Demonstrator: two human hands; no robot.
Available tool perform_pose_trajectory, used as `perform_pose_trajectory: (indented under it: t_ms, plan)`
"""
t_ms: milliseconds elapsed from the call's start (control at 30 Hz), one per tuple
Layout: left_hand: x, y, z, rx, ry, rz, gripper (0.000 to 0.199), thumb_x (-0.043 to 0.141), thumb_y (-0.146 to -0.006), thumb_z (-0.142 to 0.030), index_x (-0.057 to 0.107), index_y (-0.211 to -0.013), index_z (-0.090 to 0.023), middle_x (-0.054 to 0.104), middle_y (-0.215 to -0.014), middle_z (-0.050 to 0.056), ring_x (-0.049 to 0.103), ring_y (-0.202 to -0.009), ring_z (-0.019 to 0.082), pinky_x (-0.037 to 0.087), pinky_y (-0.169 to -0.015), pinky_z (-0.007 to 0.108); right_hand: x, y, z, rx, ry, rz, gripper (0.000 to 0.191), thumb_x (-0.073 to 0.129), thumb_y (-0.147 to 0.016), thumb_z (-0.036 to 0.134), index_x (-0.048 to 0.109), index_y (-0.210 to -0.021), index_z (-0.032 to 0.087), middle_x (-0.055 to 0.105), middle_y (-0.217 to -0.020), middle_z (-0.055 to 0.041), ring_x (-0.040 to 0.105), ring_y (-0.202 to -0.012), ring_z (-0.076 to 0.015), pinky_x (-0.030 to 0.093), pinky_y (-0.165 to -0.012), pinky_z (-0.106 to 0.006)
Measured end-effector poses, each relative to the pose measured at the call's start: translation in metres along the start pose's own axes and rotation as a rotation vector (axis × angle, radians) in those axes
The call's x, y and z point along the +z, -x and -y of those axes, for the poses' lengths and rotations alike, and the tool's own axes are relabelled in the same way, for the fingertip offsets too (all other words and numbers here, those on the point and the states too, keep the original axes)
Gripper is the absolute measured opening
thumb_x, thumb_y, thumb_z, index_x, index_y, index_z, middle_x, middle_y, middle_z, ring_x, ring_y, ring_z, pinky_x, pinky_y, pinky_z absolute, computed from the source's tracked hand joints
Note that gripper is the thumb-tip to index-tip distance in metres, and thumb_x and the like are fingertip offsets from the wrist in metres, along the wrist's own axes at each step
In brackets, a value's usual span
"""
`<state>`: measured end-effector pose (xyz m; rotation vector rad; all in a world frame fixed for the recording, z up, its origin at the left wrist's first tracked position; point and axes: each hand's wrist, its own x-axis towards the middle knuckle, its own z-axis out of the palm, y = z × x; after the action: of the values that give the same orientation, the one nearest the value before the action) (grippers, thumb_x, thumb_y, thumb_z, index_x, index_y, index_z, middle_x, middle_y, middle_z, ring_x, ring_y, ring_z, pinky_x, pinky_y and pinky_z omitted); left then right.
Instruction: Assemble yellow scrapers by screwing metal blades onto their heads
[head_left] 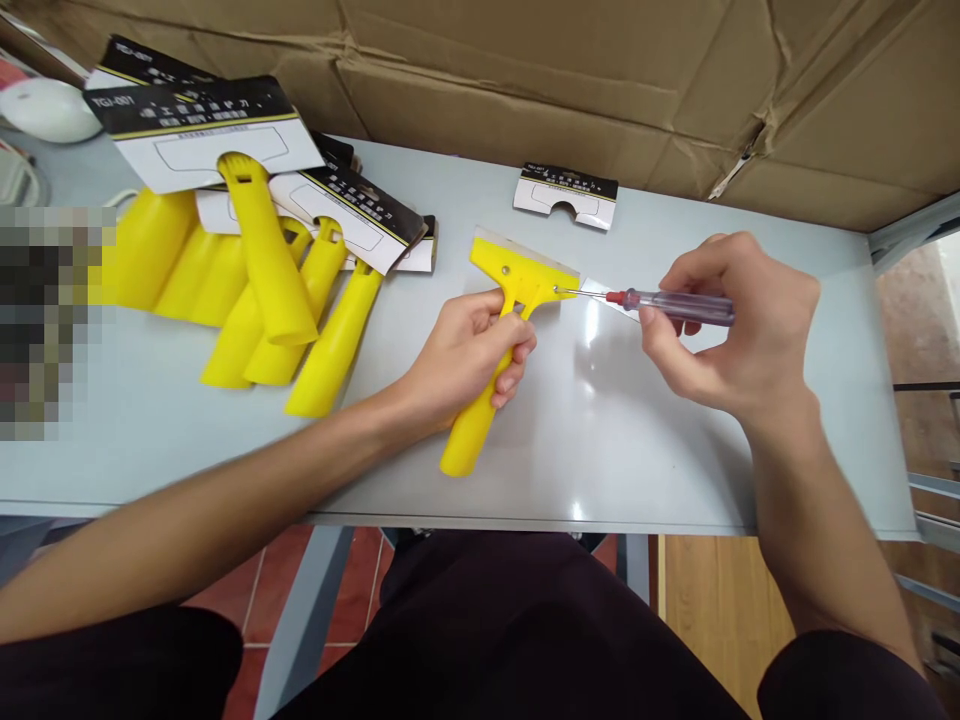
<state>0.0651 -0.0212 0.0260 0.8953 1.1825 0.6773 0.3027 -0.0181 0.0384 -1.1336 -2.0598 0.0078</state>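
My left hand (480,350) is closed around the neck of a yellow scraper (472,425), which it holds with the wide head pointing away from me. A thin blade (517,247) shows along the head's far edge, and a screw sits near each end of the head. In my right hand (742,320) is a screwdriver (679,305) with a clear purplish handle and a red collar. Its tip meets the screw at the head's right end. A small flat shiny piece (600,290) lies on the table behind the screwdriver shaft, partly hidden by it.
Several yellow scraper handles (330,350) with black-and-white cards (202,130) are piled at the left. One loose card (566,197) lies near the back of the table (637,450). Brown cardboard (525,70) stands along the far edge. A white computer mouse (49,110) is at the far left.
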Motion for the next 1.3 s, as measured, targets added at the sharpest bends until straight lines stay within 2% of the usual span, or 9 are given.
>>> perform_pose_trajectory:
  t_ms: [167, 267, 467, 633, 767, 833, 933, 1033, 1300]
  plan:
    - [0.001, 0.001, -0.003, -0.014, 0.008, -0.023, 0.019, 0.061, -0.081, -0.017, 0.046, -0.073, -0.023, 0.05, -0.052, -0.006, 0.042, -0.037, 0.007, 0.035, -0.036, 0.022, 0.004, -0.001, -0.007, -0.096, 0.076, -0.104, 0.023, 0.074, -0.095, 0.039, 0.06, -0.081, 0.028, 0.063, -0.054, 0.0064, 0.051, -0.042, -0.0125, 0.034, -0.042, -0.03]
    - [0.001, 0.001, -0.002, -0.003, -0.001, -0.01, 0.019, 0.062, -0.081, -0.018, 0.046, -0.073, -0.023, 0.049, -0.052, -0.006, 0.042, -0.037, 0.007, 0.035, -0.036, 0.022, 0.006, 0.0, -0.01, -0.088, 0.092, -0.119, 0.027, 0.07, -0.098, 0.042, 0.059, -0.078, 0.027, 0.059, -0.051, 0.0069, 0.049, -0.041, -0.0115, 0.031, -0.043, -0.03]
    - [0.0, 0.0, 0.0, 0.002, -0.011, 0.003, 0.018, 0.061, -0.082, -0.017, 0.047, -0.072, -0.023, 0.049, -0.05, -0.006, 0.042, -0.036, 0.008, 0.036, -0.036, 0.022, 0.001, -0.002, -0.001, -0.041, -0.021, -0.063, 0.012, 0.069, -0.09, 0.031, 0.059, -0.087, 0.027, 0.066, -0.066, 0.0048, 0.055, -0.048, -0.0143, 0.04, -0.045, -0.031]
    - [0.0, -0.001, 0.001, -0.006, -0.023, 0.003, 0.018, 0.06, -0.081, -0.017, 0.048, -0.07, -0.023, 0.048, -0.049, -0.006, 0.043, -0.036, 0.008, 0.035, -0.036, 0.022, -0.005, -0.003, 0.001, -0.101, -0.056, 0.059, 0.017, 0.064, -0.091, 0.013, 0.063, -0.09, 0.03, 0.069, -0.087, -0.0028, 0.06, -0.062, -0.018, 0.047, -0.052, -0.035]
    - [0.001, 0.0, 0.0, 0.002, -0.034, -0.006, 0.018, 0.062, -0.08, -0.018, 0.047, -0.071, -0.023, 0.048, -0.05, -0.006, 0.042, -0.036, 0.008, 0.036, -0.036, 0.022, -0.005, 0.0, 0.0, -0.073, -0.034, 0.08, 0.01, 0.064, -0.095, 0.022, 0.066, -0.093, 0.032, 0.068, -0.098, -0.0066, 0.064, -0.07, -0.0219, 0.051, -0.057, -0.038]
    - [0.002, 0.0, -0.001, 0.001, -0.033, -0.01, 0.018, 0.062, -0.08, -0.017, 0.047, -0.071, -0.023, 0.048, -0.05, -0.006, 0.042, -0.036, 0.008, 0.035, -0.035, 0.022, -0.003, 0.001, -0.001, -0.052, -0.001, 0.065, 0.002, 0.065, -0.098, 0.032, 0.066, -0.098, 0.03, 0.07, -0.096, -0.0057, 0.066, -0.071, -0.0216, 0.052, -0.059, -0.038]
    - [0.001, 0.0, 0.0, 0.004, -0.027, -0.014, 0.018, 0.061, -0.081, -0.016, 0.048, -0.071, -0.023, 0.049, -0.05, -0.006, 0.043, -0.037, 0.008, 0.036, -0.036, 0.022, 0.001, 0.002, -0.004, -0.045, 0.059, 0.02, 0.018, 0.056, -0.106, 0.04, 0.065, -0.099, 0.026, 0.069, -0.077, -0.0002, 0.061, -0.057, -0.0161, 0.043, -0.053, -0.032]
    - [0.0, -0.001, 0.002, 0.021, -0.027, -0.009, 0.018, 0.061, -0.082, -0.016, 0.048, -0.071, -0.022, 0.049, -0.05, -0.006, 0.043, -0.036, 0.008, 0.036, -0.036, 0.022, 0.003, 0.003, -0.006, -0.03, 0.095, 0.009, 0.025, 0.053, -0.109, 0.037, 0.065, -0.09, 0.025, 0.061, -0.061, 0.0045, 0.05, -0.044, -0.0119, 0.033, -0.048, -0.031]
    - [0.0, -0.001, 0.002, 0.019, -0.031, 0.003, 0.019, 0.06, -0.082, -0.015, 0.048, -0.07, -0.022, 0.048, -0.05, -0.007, 0.043, -0.035, 0.007, 0.036, -0.036, 0.022, 0.002, 0.003, -0.004, 0.025, 0.116, 0.021, 0.02, 0.054, -0.106, 0.033, 0.066, -0.09, 0.03, 0.07, -0.07, 0.0016, 0.065, -0.056, -0.0187, 0.045, -0.055, -0.034]
